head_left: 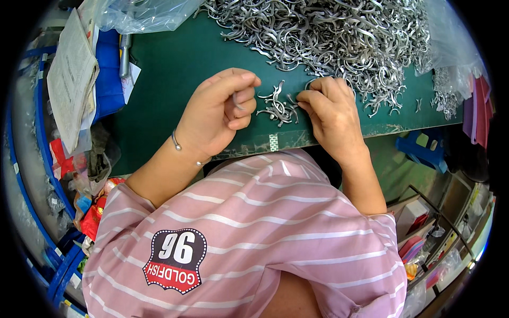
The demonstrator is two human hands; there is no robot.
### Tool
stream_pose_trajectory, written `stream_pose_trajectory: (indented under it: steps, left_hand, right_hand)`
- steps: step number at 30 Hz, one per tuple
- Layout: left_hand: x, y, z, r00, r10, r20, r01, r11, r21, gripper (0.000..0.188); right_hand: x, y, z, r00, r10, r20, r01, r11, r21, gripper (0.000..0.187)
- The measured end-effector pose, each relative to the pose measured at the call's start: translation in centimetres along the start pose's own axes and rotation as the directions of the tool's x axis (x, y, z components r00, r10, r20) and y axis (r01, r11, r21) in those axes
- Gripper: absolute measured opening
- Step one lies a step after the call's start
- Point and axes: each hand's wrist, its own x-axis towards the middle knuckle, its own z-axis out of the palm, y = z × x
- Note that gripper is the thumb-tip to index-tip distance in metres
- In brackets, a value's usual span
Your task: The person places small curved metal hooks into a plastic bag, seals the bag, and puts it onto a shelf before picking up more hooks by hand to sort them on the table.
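My left hand (220,106) is closed, its fingers curled round a small curved metal piece (237,102) that shows between thumb and fingers. To its right, my right hand (331,108) pinches thumb and forefinger together at the end of another small curved silver piece (291,99). Its fingertips partly hide that piece. Between the hands lies a small loose group of curved metal pieces (279,110) on the green tabletop (175,50). Beyond the right hand spreads a large heap of similar silver metal pieces (318,37).
Clear plastic bags lie at the back left (151,16) and back right (456,42). A blue bin (110,74), papers (74,79) and a metal rod (125,55) stand at the left. Below the table's right side is a blue stool (421,151).
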Motion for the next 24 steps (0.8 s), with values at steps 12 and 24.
stream_pose_trajectory:
  steps: [12,24]
  left_hand:
    - [-0.3,-1.4,1.6,0.995,0.097,-0.032,-0.076,0.911,0.404,0.016]
    - [-0.5,-2.4,1.4,0.947,0.318,0.052,-0.278,0.727,0.628,0.012]
  right_hand:
    - [-0.7,-0.8,-0.1,0.970,0.241,0.035,-0.201,0.714,0.670,0.006]
    - [-1.2,-2.0,0.8,0.944,0.301,-0.136,-0.109,0.674,0.730,0.016]
